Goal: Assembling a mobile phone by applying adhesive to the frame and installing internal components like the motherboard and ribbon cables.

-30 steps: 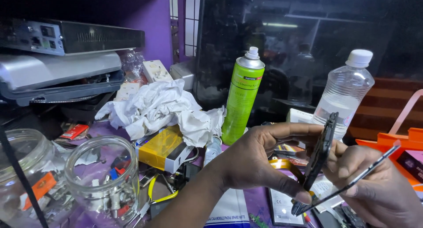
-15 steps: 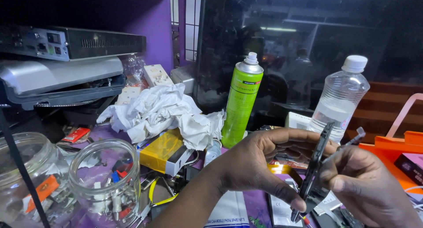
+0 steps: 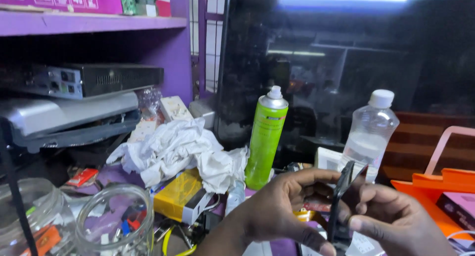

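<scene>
My left hand [image 3: 284, 209] holds a thin dark phone [image 3: 340, 201] on edge, thumb below and fingers over its top. My right hand [image 3: 391, 219] meets the phone from the right, fingers closed against its edge near the top. A slim tool that it held earlier is hidden, so I cannot tell if it is still in that hand. Both hands hover low at the front right, above a cluttered purple worktop.
A green spray can [image 3: 266, 137] and a clear water bottle [image 3: 371, 135] stand behind the hands. Crumpled white cloth [image 3: 178, 154], a yellow box [image 3: 180, 201] and two glass jars [image 3: 116, 226] lie left. An orange tray [image 3: 445, 191] sits right. Electronics boxes [image 3: 84, 80] are stacked far left.
The view has tilted up. My right hand has closed in on the phone's top edge, and the long thin tool seen earlier is no longer visible.
</scene>
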